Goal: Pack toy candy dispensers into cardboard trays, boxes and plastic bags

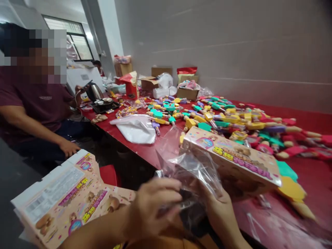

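A thin clear plastic bag (197, 169) is crumpled in front of me, above the table's near edge. My right hand (218, 204) is closed around its lower right part. Close to the bag's left side is my left hand (158, 200), its fingers bent and smeared by motion; whether they touch the film I cannot make out. Just behind the bag, a peach-coloured printed box (233, 159) lies on the red table (145, 152). At my left, flat printed cartons (70, 200) of the same design are stacked, partly covered by my left forearm.
Many toy-like pieces (223, 117) in green, yellow, purple and pink cover the table. White plastic bags (137, 128) lie near its left edge. Further back are a kettle (94, 91), a tea tray (105, 105) and open cardboard boxes (188, 93). A person (38, 103) sits at left; a red stool (110, 174) is below.
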`<control>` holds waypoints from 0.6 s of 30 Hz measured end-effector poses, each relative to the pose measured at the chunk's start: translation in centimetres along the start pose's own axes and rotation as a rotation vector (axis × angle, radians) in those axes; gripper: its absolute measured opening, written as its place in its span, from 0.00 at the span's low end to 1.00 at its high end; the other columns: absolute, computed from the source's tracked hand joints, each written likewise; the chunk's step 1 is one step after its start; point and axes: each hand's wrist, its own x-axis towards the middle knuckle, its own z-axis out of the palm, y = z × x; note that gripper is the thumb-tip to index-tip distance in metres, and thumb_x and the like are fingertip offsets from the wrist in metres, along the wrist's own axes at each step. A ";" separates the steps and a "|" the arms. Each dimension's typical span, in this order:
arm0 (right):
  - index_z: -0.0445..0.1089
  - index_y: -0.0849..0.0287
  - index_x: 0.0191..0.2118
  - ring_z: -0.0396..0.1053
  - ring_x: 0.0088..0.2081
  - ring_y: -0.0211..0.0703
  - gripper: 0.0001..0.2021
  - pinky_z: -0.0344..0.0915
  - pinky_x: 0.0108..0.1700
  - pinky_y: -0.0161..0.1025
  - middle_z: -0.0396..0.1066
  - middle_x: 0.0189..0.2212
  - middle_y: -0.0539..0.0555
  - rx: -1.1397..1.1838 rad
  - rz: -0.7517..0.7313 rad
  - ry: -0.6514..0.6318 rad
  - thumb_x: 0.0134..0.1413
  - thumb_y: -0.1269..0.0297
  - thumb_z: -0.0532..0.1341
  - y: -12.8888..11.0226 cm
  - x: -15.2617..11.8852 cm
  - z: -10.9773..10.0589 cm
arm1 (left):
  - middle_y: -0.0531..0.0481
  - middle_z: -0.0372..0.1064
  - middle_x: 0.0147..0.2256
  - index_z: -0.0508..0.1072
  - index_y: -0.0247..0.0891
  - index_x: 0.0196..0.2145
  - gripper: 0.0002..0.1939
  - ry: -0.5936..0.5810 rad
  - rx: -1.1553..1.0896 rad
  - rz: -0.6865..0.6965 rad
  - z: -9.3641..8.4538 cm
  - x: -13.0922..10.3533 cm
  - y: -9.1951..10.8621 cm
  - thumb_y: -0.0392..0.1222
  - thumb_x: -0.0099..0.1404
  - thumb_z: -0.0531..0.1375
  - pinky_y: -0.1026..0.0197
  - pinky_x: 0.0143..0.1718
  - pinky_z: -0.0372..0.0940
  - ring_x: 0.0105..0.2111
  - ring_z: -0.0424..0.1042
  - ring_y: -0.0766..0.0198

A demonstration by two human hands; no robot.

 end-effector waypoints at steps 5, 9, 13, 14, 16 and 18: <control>0.75 0.59 0.23 0.70 0.24 0.45 0.15 0.69 0.28 0.36 0.72 0.21 0.55 -0.008 0.003 -0.057 0.35 0.52 0.70 -0.2 -1.1 -2.6 | 0.39 0.52 0.59 0.51 0.44 0.58 0.48 0.217 -0.154 -0.301 -2.2 1.6 -3.5 0.47 0.44 0.71 0.47 0.58 0.54 0.59 0.55 0.49; 0.75 0.58 0.23 0.69 0.22 0.45 0.13 0.68 0.25 0.35 0.71 0.19 0.54 0.007 -0.040 0.064 0.29 0.55 0.71 -0.3 -1.3 -4.7 | 0.47 0.72 0.32 0.71 0.35 0.40 0.22 -0.245 -0.449 -0.661 -1.3 3.1 -4.8 0.51 0.51 0.66 0.60 0.36 0.68 0.33 0.73 0.59; 0.76 0.57 0.31 0.71 0.29 0.45 0.15 0.69 0.30 0.35 0.73 0.28 0.54 0.066 -0.063 0.272 0.35 0.55 0.70 -0.1 -1.0 -6.0 | 0.50 0.69 0.25 0.69 0.35 0.29 0.20 0.057 -0.424 -0.794 -0.1 3.2 -5.1 0.57 0.62 0.54 0.62 0.35 0.66 0.28 0.71 0.63; 0.75 0.58 0.32 0.70 0.30 0.46 0.16 0.69 0.29 0.35 0.73 0.29 0.55 0.047 -0.067 0.317 0.37 0.53 0.69 -0.1 -1.1 -6.0 | 0.47 0.71 0.31 0.68 0.35 0.35 0.21 0.152 -0.402 -0.777 0.3 3.0 -5.1 0.57 0.63 0.52 0.60 0.41 0.66 0.34 0.72 0.61; 0.75 0.58 0.31 0.69 0.29 0.45 0.16 0.68 0.28 0.34 0.72 0.28 0.54 -0.074 -0.093 0.391 0.40 0.51 0.67 0.1 -1.8 -5.9 | 0.40 0.66 0.48 0.60 0.36 0.49 0.25 0.243 -0.375 -0.699 1.2 2.2 -4.6 0.58 0.63 0.52 0.56 0.52 0.60 0.50 0.67 0.58; 0.74 0.58 0.29 0.68 0.28 0.44 0.14 0.67 0.27 0.33 0.71 0.24 0.53 -0.223 -0.148 0.410 0.41 0.52 0.67 0.3 -2.9 -6.0 | 0.36 0.53 0.59 0.49 0.37 0.57 0.37 0.220 -0.323 -0.634 2.4 1.4 -3.9 0.53 0.57 0.60 0.51 0.59 0.52 0.59 0.56 0.55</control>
